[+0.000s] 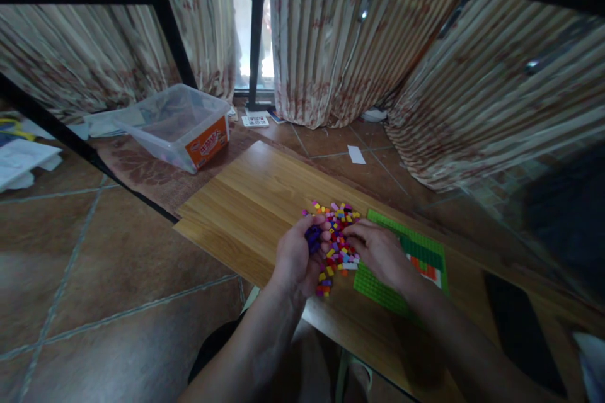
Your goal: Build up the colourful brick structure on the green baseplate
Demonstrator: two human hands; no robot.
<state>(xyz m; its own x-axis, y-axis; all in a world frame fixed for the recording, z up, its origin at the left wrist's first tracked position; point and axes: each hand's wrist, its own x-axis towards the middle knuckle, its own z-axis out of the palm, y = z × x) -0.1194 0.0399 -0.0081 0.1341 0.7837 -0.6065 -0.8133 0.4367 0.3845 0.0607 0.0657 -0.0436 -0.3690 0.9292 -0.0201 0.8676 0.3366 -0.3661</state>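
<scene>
A pile of small coloured bricks [336,234] lies on a wooden board [250,201]. My left hand [297,258] is cupped at the pile's left edge and holds a few dark blue bricks [312,237] in its curled fingers. My right hand [378,252] rests palm down at the pile's right side, its fingertips among the bricks; whether they pinch one is hidden. Under and to the right of that hand lies a green baseplate [378,289] with dark green, orange and white bricks [423,261] fixed on it.
A clear plastic tub [177,126] with an orange label stands on the tiled floor at the back left. Striped curtains [340,38] hang behind. A black metal frame [85,145] crosses the left side. Papers [258,119] lie near the window. A dark flat object [517,334] sits at the board's right.
</scene>
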